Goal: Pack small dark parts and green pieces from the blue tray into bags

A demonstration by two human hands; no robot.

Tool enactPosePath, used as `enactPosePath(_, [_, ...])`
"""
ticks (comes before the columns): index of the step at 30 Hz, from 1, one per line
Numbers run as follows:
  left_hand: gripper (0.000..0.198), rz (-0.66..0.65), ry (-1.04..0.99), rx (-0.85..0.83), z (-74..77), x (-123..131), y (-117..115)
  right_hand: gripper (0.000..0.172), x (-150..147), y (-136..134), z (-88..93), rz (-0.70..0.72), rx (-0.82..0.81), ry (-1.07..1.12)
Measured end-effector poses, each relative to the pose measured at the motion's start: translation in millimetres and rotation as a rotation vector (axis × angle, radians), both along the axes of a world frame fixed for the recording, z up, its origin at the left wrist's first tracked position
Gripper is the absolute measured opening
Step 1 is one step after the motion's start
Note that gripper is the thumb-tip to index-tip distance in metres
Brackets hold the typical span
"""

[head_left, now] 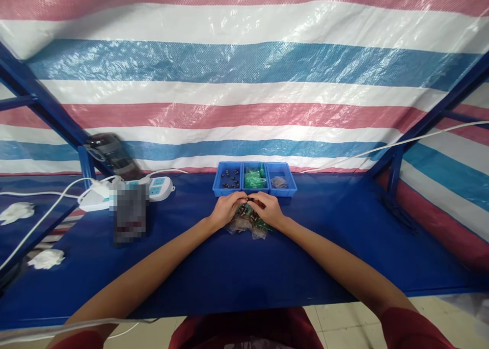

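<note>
My left hand (pixel 226 209) and my right hand (pixel 270 210) meet over the table, fingertips pinched together around a small dark part (pixel 249 199) whose kind I cannot make out. Beneath them lies a pile of small metal parts, green pieces and clear plastic bags (pixel 244 223), partly covered by my hands. Just beyond stand three joined blue bins. Several small dark fittings lie in the left bin (pixel 215 186). Green plastic packets (pixel 255 178) fill much of the middle one, and clear little bags (pixel 278 182) sit in the right one.
On the left are a white power strip (pixel 162 190) with cables, a pixelated dark object (pixel 130 216), a dark bottle (pixel 114 153) and crumpled white tissue (pixel 46 259). Blue frame posts (pixel 395 170) flank the blue table (pixel 336 211). A striped tarp (pixel 244 91) hangs behind.
</note>
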State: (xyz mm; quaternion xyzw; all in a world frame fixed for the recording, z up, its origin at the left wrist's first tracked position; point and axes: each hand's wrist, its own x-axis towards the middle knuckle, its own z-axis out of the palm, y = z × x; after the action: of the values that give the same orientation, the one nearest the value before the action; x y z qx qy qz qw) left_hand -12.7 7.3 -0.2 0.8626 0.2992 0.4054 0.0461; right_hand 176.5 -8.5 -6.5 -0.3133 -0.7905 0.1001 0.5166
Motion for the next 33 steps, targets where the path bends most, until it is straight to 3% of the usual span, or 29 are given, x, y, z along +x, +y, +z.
enactPosePath(26, [0.017,-0.063,-0.105,0.051,4.2,1.7,-2.5,0.022,-0.4,-0.9,-0.1,-0.039,-0.096,0.029])
enactPosePath(29, [0.015,0.0,-0.115,0.016,14.0,2.1,-6.3,0.022,-0.3,-1.8,2.5,-0.039,-0.084,0.026])
enactPosePath(33, [0.017,0.166,-0.184,-0.06,41.0,-3.1,1.0,0.022,-0.3,-2.5,5.3,-0.029,-0.08,0.029])
